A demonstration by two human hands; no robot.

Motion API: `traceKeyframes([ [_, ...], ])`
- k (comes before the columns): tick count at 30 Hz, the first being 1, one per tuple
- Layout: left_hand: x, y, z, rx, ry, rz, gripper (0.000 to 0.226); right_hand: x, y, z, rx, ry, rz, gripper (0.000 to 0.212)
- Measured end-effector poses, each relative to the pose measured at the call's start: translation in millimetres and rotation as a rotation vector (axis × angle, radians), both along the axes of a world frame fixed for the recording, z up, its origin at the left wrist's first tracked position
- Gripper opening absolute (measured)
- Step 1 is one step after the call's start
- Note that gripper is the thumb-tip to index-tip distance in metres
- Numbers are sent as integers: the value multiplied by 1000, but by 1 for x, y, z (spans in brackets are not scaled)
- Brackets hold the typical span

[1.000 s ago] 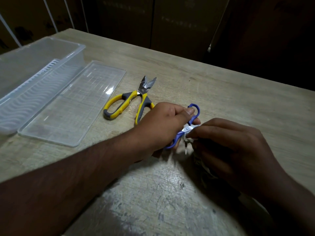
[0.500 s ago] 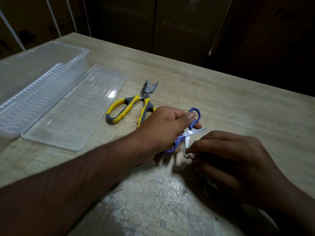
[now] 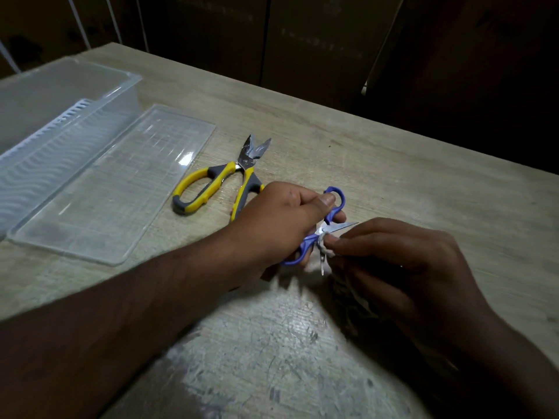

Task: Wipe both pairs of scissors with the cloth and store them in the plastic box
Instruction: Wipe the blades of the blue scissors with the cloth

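Between both hands point(image 3: 281, 219), blue scissors point(image 3: 332, 207)

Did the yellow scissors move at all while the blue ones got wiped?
No. The yellow scissors lie in the same spot beside the clear lid, blades near its far right corner, as before. Only the camera shifted.
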State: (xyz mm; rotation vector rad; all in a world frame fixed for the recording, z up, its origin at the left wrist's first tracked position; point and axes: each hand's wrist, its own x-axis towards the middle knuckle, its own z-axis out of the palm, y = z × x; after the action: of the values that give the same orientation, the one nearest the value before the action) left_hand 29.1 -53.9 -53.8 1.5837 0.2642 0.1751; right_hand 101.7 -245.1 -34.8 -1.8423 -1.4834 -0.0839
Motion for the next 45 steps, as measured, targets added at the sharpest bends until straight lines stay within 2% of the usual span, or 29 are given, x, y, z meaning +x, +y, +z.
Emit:
traceKeyframes([
  [4,1,-1,0,-26,-7,-5,38,-1,0,2,-45,48,58,12],
  [11,1,3,-4,115,-9,17,33,-4,-1,9,-146,89,158,12],
  [15,-1,-1,-2,108,-33,33,31,-3,-4,15,-187,67,202,14],
  [20,2,-4,0,136,-52,67,31,-3,-11,17,-73,202,55,12],
  [26,1,-7,-2,139,-68,38,30,-8,-2,7,20,185,-109,13],
  [30,0,-5,-3,106,-56,29,32,-12,0,7,-38,222,-87,21],
  [34,3,-5,-3,60,-42,39,30,-10,1,4,-46,174,-144,4],
  [38,6,-2,-8,76,-44,78,30,-10,1,7,-68,115,-117,6],
  [42,6,-3,-6,46,-20,98,31,-8,0,9,-77,248,-97,10],
  [45,6,-5,-7,31,-28,84,30,-7,2,4,-62,238,-90,12],
])
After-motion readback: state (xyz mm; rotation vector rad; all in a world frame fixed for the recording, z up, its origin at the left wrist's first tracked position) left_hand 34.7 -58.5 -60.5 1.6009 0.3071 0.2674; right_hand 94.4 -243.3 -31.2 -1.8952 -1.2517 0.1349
